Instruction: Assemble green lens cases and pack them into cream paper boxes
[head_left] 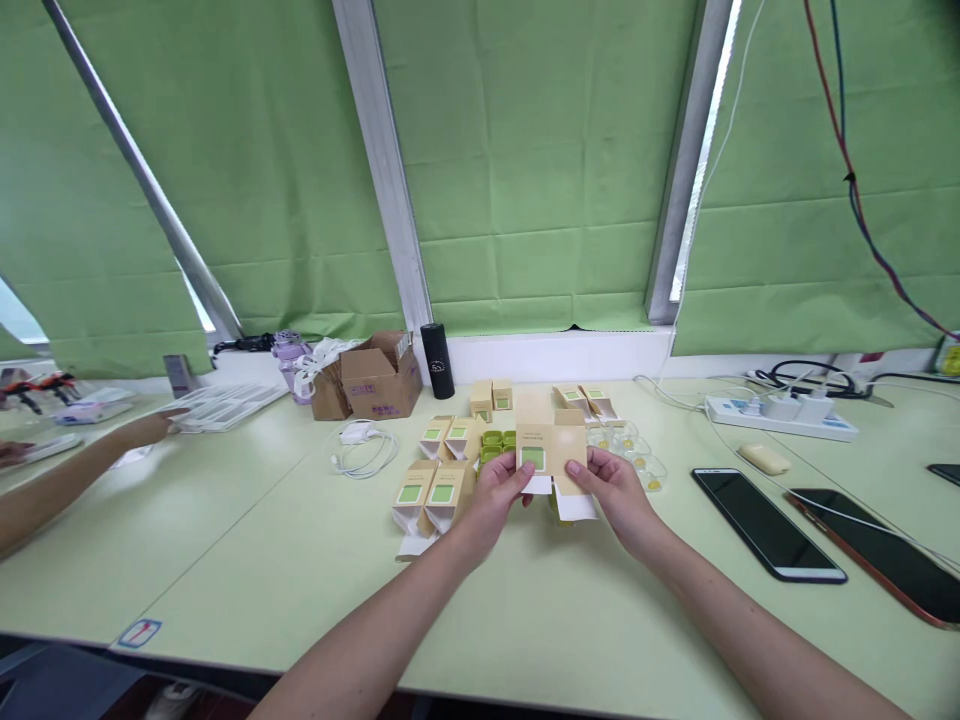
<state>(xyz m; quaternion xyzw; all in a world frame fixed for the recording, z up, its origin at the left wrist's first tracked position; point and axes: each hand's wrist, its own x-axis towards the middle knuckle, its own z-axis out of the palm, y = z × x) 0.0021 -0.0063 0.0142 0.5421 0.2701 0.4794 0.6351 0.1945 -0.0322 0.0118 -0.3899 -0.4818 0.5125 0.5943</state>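
Note:
Between my two hands I hold a small tan cardboard box (553,450) with a green label, its white inner flaps sticking out at the bottom. My left hand (495,495) grips its left side, thumb beside the label. The right side is pinched by my right hand (616,492), thumb on the front. Several similar boxes (442,485) stand with flaps loose to the left, and others (491,398) sit farther back. Small green containers (491,440) show partly behind my left hand. Clear plastic cups with yellow bits (651,470) lie just beyond my right hand.
Two phones (766,522) lie at the right, near an earbud case (764,458) and a power strip (780,416) with cables. A coiled white charger (360,440), brown carton (381,378) and black cylinder (437,362) stand left and back. Another person's arm (82,475) reaches in from the left.

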